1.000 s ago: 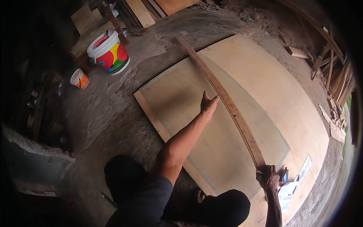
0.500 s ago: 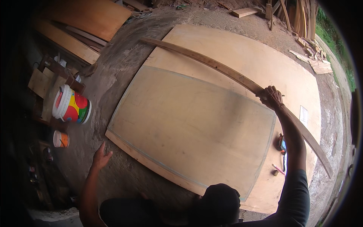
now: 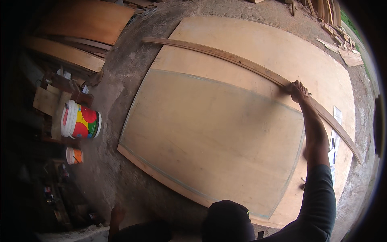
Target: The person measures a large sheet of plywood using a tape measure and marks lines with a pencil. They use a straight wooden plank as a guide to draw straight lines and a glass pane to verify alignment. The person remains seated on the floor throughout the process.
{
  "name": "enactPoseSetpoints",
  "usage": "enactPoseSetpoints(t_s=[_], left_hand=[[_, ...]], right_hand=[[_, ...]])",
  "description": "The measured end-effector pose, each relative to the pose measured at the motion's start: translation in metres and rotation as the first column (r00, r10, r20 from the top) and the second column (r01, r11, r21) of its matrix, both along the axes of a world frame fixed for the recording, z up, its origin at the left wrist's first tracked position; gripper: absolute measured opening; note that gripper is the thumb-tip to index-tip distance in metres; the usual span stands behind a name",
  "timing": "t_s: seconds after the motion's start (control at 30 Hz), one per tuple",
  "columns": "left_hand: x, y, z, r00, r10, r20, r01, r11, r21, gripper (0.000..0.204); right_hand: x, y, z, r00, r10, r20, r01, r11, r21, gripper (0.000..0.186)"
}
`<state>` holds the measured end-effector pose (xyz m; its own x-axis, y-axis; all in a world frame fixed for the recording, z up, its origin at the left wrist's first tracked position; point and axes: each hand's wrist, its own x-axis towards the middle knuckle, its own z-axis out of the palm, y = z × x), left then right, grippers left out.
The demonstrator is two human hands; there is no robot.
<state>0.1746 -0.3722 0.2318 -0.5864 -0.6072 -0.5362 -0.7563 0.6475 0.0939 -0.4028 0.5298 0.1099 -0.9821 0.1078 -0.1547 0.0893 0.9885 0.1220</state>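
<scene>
Head view, centre: I see two plywood sheets lying flat on the concrete floor (image 3: 121, 92). The upper plywood sheet (image 3: 209, 137) has a thin blue line drawn near its edges and rests on the larger plywood sheet (image 3: 282, 52), which shows beyond it at the top and right.

Head view, upper right: a long wooden batten (image 3: 225, 56) lies across the larger sheet, running from the upper left down to the right edge (the fisheye bends it into a curve). My right hand (image 3: 298, 91) rests on the batten a little past its middle, arm stretched out from the lower right. The fingers are curled over the strip and pressed together; I cannot tell whether they close fully around it.

Head view, lower left: my left hand (image 3: 117, 213) sits low beside the near edge of the sheets, close to the floor and well apart from the batten. It is in shadow, so I cannot tell how its fingers are set or whether it touches the floor.

Head view, left margin: a white bucket with red, yellow and green patches (image 3: 80, 120) lies on its side beside stacked offcuts. A small orange and white tub (image 3: 74, 155) lies just below it. More boards (image 3: 84, 20) lean at the upper left.
</scene>
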Motion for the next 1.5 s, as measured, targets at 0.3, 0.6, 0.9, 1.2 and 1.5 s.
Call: enactPoseSetpoints(t_s=[0.3, 0.6, 0.9, 1.2, 1.5], left_hand=[[-0.078, 0.066, -0.024, 0.986, 0.063, 0.157, -0.066, 0.998, 0.012, 0.074], [-0.155, 0.016, -0.062, 0.995, -0.027, -0.101, 0.021, 0.998, -0.051, 0.065], [-0.288, -0.092, -0.119, 0.884, -0.238, -0.401, 0.181, 0.968, -0.175, 0.054], [-0.394, -0.131, -0.167, 0.788, -0.312, -0.532, 0.343, 0.939, -0.043, 0.061], [-0.414, -0.139, -0.180, 0.647, -0.572, -0.504, 0.487, 0.819, -0.303, 0.046]], right_hand=[[0.007, -0.063, -0.037, 0.925, 0.266, -0.270, -0.341, 0.895, -0.288, 0.022], [0.079, -0.101, -0.039, 0.895, 0.218, -0.390, -0.253, 0.967, -0.040, 0.059], [0.234, -0.155, -0.025, 0.945, -0.075, -0.318, 0.013, 0.981, -0.194, 0.052], [0.495, -0.203, -0.034, 0.546, -0.792, -0.274, 0.616, 0.601, -0.510, 0.040], [0.592, -0.251, -0.038, 0.493, -0.845, -0.206, 0.774, 0.535, -0.340, 0.049]])
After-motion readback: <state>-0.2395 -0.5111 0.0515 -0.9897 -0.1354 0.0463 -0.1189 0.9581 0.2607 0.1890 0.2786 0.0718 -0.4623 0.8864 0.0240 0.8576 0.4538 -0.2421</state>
